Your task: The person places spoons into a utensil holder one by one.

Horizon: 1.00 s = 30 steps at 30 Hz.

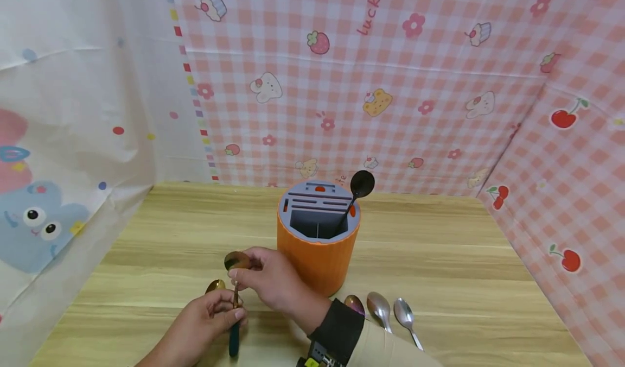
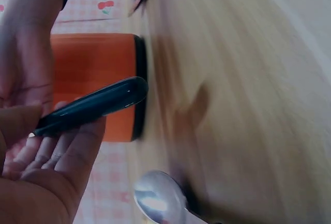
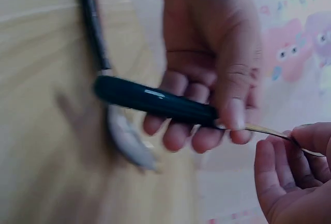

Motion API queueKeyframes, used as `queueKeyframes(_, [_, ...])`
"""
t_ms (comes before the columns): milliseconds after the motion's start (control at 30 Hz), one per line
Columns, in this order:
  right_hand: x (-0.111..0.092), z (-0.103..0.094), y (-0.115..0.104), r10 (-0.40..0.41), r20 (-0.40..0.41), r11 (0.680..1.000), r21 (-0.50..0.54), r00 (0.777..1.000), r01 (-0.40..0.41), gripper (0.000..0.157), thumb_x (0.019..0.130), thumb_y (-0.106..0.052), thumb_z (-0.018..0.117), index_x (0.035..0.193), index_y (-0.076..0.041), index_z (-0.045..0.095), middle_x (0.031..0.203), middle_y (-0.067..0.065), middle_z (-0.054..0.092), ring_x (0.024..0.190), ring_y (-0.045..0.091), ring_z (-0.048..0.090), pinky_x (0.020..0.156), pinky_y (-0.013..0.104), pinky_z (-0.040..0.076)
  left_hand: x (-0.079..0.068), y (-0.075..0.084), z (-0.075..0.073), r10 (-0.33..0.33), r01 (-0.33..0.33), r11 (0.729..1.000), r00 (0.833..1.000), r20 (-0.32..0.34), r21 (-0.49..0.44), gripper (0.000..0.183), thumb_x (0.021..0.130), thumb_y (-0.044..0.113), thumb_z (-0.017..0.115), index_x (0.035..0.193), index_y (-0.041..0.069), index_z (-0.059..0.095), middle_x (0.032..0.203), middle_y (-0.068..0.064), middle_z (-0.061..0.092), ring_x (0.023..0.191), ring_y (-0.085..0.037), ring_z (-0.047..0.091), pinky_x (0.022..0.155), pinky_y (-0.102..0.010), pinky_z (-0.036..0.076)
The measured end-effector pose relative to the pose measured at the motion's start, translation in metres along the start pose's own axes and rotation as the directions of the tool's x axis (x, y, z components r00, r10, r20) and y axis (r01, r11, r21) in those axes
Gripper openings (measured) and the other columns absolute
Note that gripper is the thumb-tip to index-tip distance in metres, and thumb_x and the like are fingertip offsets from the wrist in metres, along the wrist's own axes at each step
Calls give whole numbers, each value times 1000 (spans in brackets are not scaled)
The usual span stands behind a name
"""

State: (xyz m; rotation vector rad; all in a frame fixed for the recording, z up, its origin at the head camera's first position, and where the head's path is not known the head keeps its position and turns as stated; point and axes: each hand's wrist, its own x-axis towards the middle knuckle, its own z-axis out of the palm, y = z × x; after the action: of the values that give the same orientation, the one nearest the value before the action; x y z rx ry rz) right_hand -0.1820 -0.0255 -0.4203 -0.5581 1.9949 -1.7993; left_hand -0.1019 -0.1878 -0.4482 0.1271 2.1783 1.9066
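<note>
Both hands hold one spoon with a dark green handle (image 2: pixel 95 105) and a gold-coloured bowl (image 1: pixel 236 259), lifted above the table and tilted. My left hand (image 1: pixel 202 319) grips it where the handle meets the metal neck, thumb on top and fingers beneath. Up at the bowl, my right hand (image 1: pixel 274 281) pinches the edge between thumb and fingers. Another spoon (image 1: pixel 215 285) lies on the table just beyond the left hand, mostly covered by it in the head view; its dark handle (image 3: pixel 92 25) shows in the right wrist view.
An orange utensil holder (image 1: pixel 319 261) with a grey slotted top stands behind the right hand. A black spoon (image 1: pixel 362 184) leans in its compartment. To the right, a purplish spoon (image 1: pixel 354 303) and two silver spoons (image 1: pixel 378 305) lie on the wooden table (image 1: pixel 439 258). Patterned cloth (image 1: pixel 371 57) hangs behind.
</note>
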Motion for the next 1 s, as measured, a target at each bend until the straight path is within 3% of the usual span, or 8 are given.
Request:
queueKeyframes(267, [-18,-18,-52,-141,11,987,-81,990,142,19,91,-14,70,109,-9,67,86,8,70,74,12,66,70,27,55,1,34,4,76,-79,989,997,28,123,28,94,26,67,107,1,62,101,-14,71,95,-24,68,82,-31,54])
queueKeyframes(500, [-26,-51,-99,-233,-24,971,-55,972,232,20,93,-11,68,112,-6,65,97,15,69,82,20,68,77,37,57,9,78,5,172,-181,975,982,76,130,33,95,22,66,119,1,61,108,-15,71,99,-23,68,83,-30,55])
queueKeyframes(600, [-28,-68,-115,-291,-54,957,-34,955,289,21,94,-7,66,115,-5,64,98,17,67,82,24,67,80,48,56,17,96,9,207,-218,967,974,91,128,35,95,18,65,124,0,59,110,-18,69,100,-26,68,83,-30,55])
queueKeyframes(700, [-29,-83,-128,-340,-79,941,-18,937,339,21,95,-8,64,116,-4,63,96,17,67,82,27,67,82,52,55,27,114,15,245,-257,952,965,89,165,33,96,16,65,125,1,59,109,-17,70,97,-26,68,83,-33,56])
queueKeyframes(900, [-30,-102,-140,-368,-141,928,9,919,373,17,97,-12,63,110,-1,63,86,10,67,85,29,65,83,42,56,52,141,29,277,-292,924,956,94,247,28,95,15,66,121,4,63,103,-8,73,93,-17,68,83,-38,56])
queueKeyframes(1000, [-29,-110,-144,-369,-194,927,-4,909,376,17,96,-14,64,107,-1,63,84,6,67,85,27,65,85,40,55,65,150,35,293,-309,922,951,103,234,28,95,14,65,120,2,62,102,-9,74,94,-18,68,83,-45,54])
